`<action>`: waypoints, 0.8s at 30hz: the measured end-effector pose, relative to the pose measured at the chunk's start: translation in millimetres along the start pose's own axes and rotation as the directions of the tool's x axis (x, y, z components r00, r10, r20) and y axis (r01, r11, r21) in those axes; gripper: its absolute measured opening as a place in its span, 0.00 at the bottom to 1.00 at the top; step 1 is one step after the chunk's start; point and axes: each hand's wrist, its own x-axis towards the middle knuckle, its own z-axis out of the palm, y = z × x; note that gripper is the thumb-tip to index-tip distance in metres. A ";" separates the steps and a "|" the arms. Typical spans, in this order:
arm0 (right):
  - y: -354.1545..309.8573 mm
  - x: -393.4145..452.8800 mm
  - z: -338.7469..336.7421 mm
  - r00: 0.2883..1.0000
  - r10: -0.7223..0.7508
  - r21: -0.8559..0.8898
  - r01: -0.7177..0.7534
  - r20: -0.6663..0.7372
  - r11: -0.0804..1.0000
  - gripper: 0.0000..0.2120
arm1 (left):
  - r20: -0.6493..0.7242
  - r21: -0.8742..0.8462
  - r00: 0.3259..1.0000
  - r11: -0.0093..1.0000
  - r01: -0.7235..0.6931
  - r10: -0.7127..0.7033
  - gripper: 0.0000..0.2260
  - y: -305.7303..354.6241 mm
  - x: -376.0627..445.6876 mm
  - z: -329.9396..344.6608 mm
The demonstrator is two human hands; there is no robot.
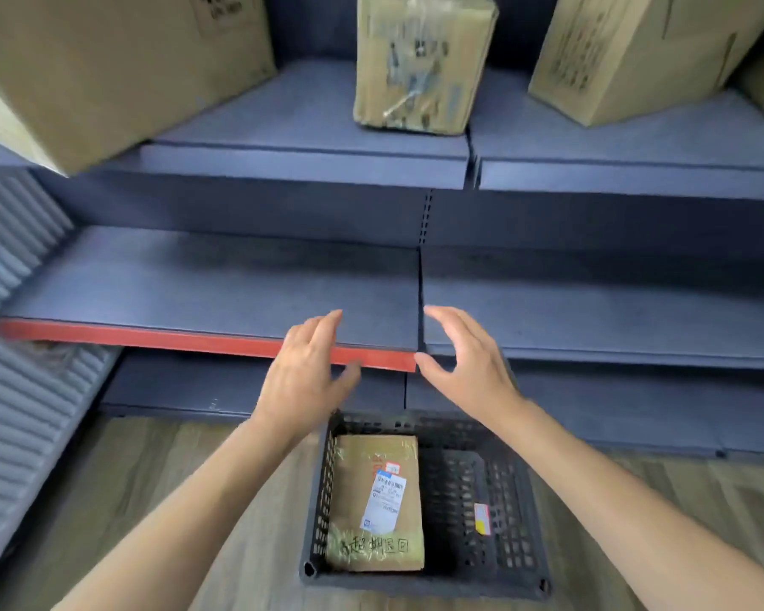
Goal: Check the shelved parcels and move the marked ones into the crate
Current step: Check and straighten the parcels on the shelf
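**Two empty hands above a crate with one marked parcel**

Both hands hover in front of the shelving with fingers spread and loosely bent, holding nothing. The left hand (310, 368) is raised over the red front edge (151, 338) of the middle shelf (204, 280); the right hand (468, 363) hangs just beside it, to the right, palm turned inward.

Below them, near on the wooden floor (159, 469), sits a dark plastic crate (499, 513). A brown parcel (373, 500) lies flat in its left half, bearing a white shipping label and handwritten characters along its near edge.

On the far upper shelf (309, 125) stand three cardboard boxes: a large one at the left (107, 68), a taped one in the middle (420, 59), and another at the right (636, 50). They are well apart from one another.
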 end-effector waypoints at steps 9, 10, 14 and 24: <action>-138.2 27.3 -162.6 0.937 -0.268 -0.061 0.261 -0.226 0.964 0.24 | -0.290 0.086 0.933 0.976 -0.198 0.215 0.26 103.6 28.3 -193.3; -152.6 31.1 -179.9 0.922 -0.295 -0.073 0.285 -0.251 0.956 0.24 | -0.318 0.106 0.917 0.971 -0.216 0.239 0.26 114.0 31.6 -213.9; -205.5 43.9 -244.3 0.851 -0.404 -0.134 0.381 -0.335 0.915 0.24 | -0.420 0.182 0.848 0.946 -0.269 0.322 0.25 152.1 44.8 -292.8; -281.5 99.0 -334.9 0.774 -0.505 -0.145 0.490 -0.381 0.860 0.24 | -0.586 0.180 0.757 0.957 -0.226 0.289 0.29 187.6 77.2 -400.4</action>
